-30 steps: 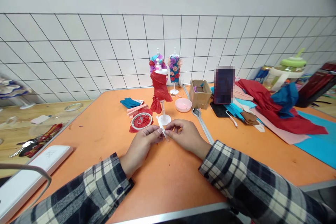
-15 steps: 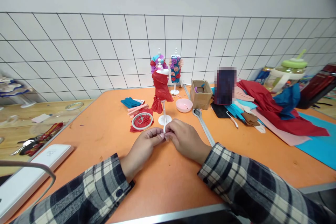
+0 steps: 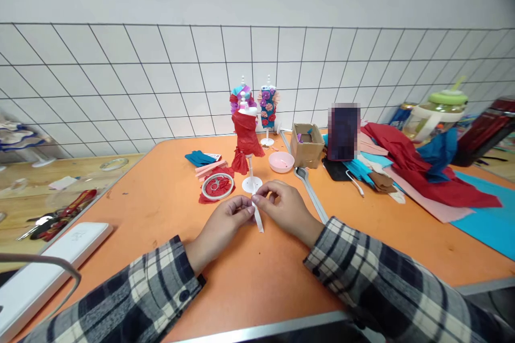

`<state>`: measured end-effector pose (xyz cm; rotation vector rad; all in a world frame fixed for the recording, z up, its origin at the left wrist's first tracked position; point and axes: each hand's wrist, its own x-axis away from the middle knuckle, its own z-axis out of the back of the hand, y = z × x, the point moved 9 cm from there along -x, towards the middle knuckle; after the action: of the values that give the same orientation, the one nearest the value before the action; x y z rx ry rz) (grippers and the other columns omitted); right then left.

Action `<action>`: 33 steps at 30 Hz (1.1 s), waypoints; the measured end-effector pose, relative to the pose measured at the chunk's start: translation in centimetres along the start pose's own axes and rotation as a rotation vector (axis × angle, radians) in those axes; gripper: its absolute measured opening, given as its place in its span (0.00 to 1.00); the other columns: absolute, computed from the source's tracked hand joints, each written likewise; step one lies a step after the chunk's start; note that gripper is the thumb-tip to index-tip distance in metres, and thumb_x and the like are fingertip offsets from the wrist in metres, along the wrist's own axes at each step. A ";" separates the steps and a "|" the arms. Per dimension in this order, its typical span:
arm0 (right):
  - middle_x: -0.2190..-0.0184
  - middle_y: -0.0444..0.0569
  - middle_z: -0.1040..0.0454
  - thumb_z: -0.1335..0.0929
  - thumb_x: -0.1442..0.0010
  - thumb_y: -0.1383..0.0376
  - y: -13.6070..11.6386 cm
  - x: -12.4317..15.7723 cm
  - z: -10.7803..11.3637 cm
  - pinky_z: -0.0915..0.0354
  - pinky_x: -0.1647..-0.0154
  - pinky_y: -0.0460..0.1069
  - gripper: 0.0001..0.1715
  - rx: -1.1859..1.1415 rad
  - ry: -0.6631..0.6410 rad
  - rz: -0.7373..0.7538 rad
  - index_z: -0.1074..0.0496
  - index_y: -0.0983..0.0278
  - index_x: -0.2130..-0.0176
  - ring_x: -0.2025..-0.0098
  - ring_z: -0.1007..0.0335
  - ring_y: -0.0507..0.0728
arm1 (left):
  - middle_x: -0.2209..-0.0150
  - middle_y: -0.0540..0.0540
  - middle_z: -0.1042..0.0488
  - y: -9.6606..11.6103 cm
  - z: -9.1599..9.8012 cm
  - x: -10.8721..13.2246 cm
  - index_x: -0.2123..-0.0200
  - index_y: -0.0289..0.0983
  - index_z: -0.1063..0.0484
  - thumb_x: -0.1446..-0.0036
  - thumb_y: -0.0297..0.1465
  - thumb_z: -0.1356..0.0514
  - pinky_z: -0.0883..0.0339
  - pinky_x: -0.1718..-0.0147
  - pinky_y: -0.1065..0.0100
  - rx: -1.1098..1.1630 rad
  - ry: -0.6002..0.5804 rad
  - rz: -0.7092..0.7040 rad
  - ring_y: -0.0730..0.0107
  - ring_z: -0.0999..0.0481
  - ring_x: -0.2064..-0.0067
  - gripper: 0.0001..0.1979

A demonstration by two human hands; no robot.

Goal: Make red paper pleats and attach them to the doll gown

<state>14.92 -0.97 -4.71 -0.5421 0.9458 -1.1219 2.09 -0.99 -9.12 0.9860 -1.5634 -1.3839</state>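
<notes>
The left hand (image 3: 220, 226) and right hand (image 3: 285, 208) pinch the white strip (image 3: 258, 222), its far end hard to make out, so light, even tension seems best.

Looks like a craft workspace, judging from miniature dress forms (image 3: 247, 131) at centre frame, coloured craft sheets (image 3: 396, 155) at right, and an orange counter (image 3: 257, 284) against a tiled wall (image 3: 193, 77).

From the wearer's head, we look forward and down across the table (image 3: 261, 278) toward the tiled wall (image 3: 203, 77). Our single wide view has the left hand (image 3: 222, 220) and right hand (image 3: 287, 209) fairly near.
</notes>
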 end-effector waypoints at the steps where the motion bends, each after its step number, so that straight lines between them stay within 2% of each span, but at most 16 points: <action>1: 0.68 0.45 0.25 0.31 0.45 0.60 0.3 -0.1 -0.2 0.39 0.69 0.48 0.08 -0.009 -0.003 -0.025 0.26 0.62 0.68 0.71 0.34 0.51 | 0.71 0.48 0.27 0.0 0.1 -0.1 0.70 0.34 0.27 0.53 0.36 0.32 0.32 0.63 0.65 -0.074 0.008 -0.013 0.67 0.28 0.67 0.12; 3: 0.69 0.44 0.25 0.31 0.47 0.64 0.8 -0.2 -0.3 0.40 0.69 0.48 0.04 -0.047 0.013 -0.068 0.26 0.63 0.69 0.72 0.36 0.51 | 0.73 0.49 0.28 0.2 0.0 -0.2 0.72 0.34 0.27 0.54 0.36 0.33 0.34 0.67 0.67 -0.172 0.009 -0.027 0.69 0.30 0.69 0.11; 5: 0.71 0.43 0.28 0.31 0.49 0.65 1.2 -0.1 -0.6 0.40 0.70 0.47 0.03 -0.190 -0.010 -0.125 0.28 0.63 0.71 0.72 0.37 0.50 | 0.75 0.50 0.30 0.3 -0.1 -0.2 0.74 0.34 0.29 0.54 0.35 0.33 0.35 0.68 0.68 -0.176 0.001 -0.023 0.70 0.31 0.71 0.11; 8: 0.72 0.42 0.32 0.30 0.50 0.62 1.5 0.4 -2.5 0.42 0.77 0.45 0.08 -0.622 -0.171 -0.268 0.32 0.63 0.70 0.75 0.40 0.49 | 0.75 0.50 0.30 0.2 -0.2 -0.1 0.73 0.35 0.30 0.55 0.36 0.33 0.33 0.67 0.66 -0.066 -0.018 0.025 0.68 0.29 0.71 0.12; 10: 0.71 0.41 0.34 0.29 0.51 0.61 1.3 0.9 -3.6 0.48 0.81 0.42 0.12 -0.899 -0.260 -0.361 0.34 0.62 0.67 0.77 0.44 0.47 | 0.72 0.49 0.29 0.0 -0.3 0.1 0.70 0.35 0.29 0.55 0.37 0.33 0.31 0.63 0.63 0.016 -0.033 0.068 0.66 0.28 0.68 0.13; 13: 0.74 0.39 0.35 0.27 0.53 0.63 1.4 1.2 -4.2 0.55 0.84 0.41 0.17 -1.075 -0.313 -0.424 0.34 0.61 0.64 0.80 0.49 0.45 | 0.70 0.48 0.29 -0.7 -0.5 0.2 0.68 0.34 0.28 0.55 0.36 0.32 0.31 0.60 0.60 0.073 -0.049 0.127 0.66 0.28 0.66 0.14; 15: 0.73 0.40 0.33 0.27 0.53 0.63 1.5 0.9 -3.8 0.55 0.83 0.41 0.17 -1.051 -0.290 -0.376 0.32 0.61 0.61 0.79 0.48 0.45 | 0.71 0.48 0.29 -1.2 -0.5 0.3 0.70 0.34 0.28 0.55 0.35 0.32 0.31 0.60 0.61 0.074 -0.054 0.157 0.67 0.28 0.66 0.13; 18: 0.65 0.45 0.28 0.29 0.50 0.64 1.0 0.2 -1.6 0.48 0.79 0.42 0.16 -0.885 -0.131 -0.169 0.29 0.61 0.59 0.74 0.42 0.47 | 0.73 0.48 0.29 -1.6 -0.4 0.3 0.72 0.34 0.29 0.56 0.33 0.32 0.31 0.61 0.62 0.075 -0.035 0.184 0.69 0.29 0.69 0.11; 20: 0.61 0.47 0.27 0.30 0.48 0.65 0.3 0.1 0.0 0.43 0.76 0.43 0.18 -0.799 -0.029 -0.048 0.29 0.59 0.55 0.72 0.40 0.49 | 0.74 0.49 0.29 -1.6 -0.1 0.2 0.73 0.34 0.29 0.56 0.33 0.32 0.31 0.61 0.63 0.083 -0.006 0.184 0.70 0.28 0.70 0.11; 22: 0.58 0.47 0.28 0.32 0.46 0.65 0.1 0.1 1.1 0.41 0.75 0.44 0.20 -0.749 0.061 -0.010 0.32 0.58 0.52 0.72 0.39 0.49 | 0.74 0.49 0.28 -1.4 0.1 0.1 0.73 0.34 0.29 0.56 0.33 0.32 0.31 0.61 0.63 0.099 0.012 0.160 0.70 0.28 0.70 0.11; 24: 0.59 0.47 0.28 0.34 0.45 0.63 0.5 0.0 1.6 0.41 0.75 0.45 0.17 -0.626 0.123 -0.036 0.31 0.60 0.54 0.72 0.40 0.50 | 0.72 0.49 0.27 -1.0 0.3 -0.1 0.72 0.34 0.29 0.55 0.34 0.32 0.31 0.60 0.62 0.102 0.026 0.120 0.68 0.27 0.68 0.12; 26: 0.65 0.47 0.27 0.34 0.45 0.62 0.9 -0.1 1.2 0.41 0.73 0.46 0.11 -0.433 0.093 -0.076 0.28 0.63 0.61 0.72 0.40 0.50 | 0.70 0.48 0.26 -0.6 0.6 -0.2 0.70 0.35 0.29 0.55 0.36 0.32 0.31 0.59 0.62 0.073 0.049 0.076 0.66 0.26 0.66 0.13; 28: 0.69 0.46 0.26 0.33 0.45 0.62 1.3 -0.3 0.0 0.41 0.71 0.46 0.10 -0.275 -0.004 -0.102 0.26 0.64 0.65 0.73 0.39 0.50 | 0.68 0.47 0.26 -0.2 1.1 -0.4 0.69 0.35 0.28 0.54 0.38 0.33 0.32 0.60 0.63 0.002 0.082 0.028 0.65 0.26 0.64 0.14; 30: 0.71 0.45 0.25 0.32 0.46 0.62 1.6 -0.2 -1.1 0.43 0.73 0.46 0.09 -0.176 -0.085 -0.126 0.24 0.64 0.66 0.74 0.39 0.50 | 0.69 0.48 0.26 0.3 1.3 -0.4 0.69 0.35 0.28 0.53 0.38 0.34 0.34 0.62 0.66 -0.086 0.102 -0.017 0.67 0.28 0.65 0.13; 33: 0.74 0.43 0.25 0.30 0.47 0.62 1.8 0.0 -1.7 0.45 0.75 0.45 0.08 -0.096 -0.122 -0.135 0.23 0.63 0.66 0.75 0.39 0.49 | 0.71 0.49 0.27 0.6 1.2 -0.4 0.69 0.34 0.27 0.51 0.39 0.36 0.37 0.65 0.68 -0.202 0.097 -0.049 0.69 0.30 0.68 0.12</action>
<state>14.37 -0.13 -6.94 -0.7532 0.8702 -1.1541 1.11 -0.09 -8.68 0.9579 -1.3080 -1.4736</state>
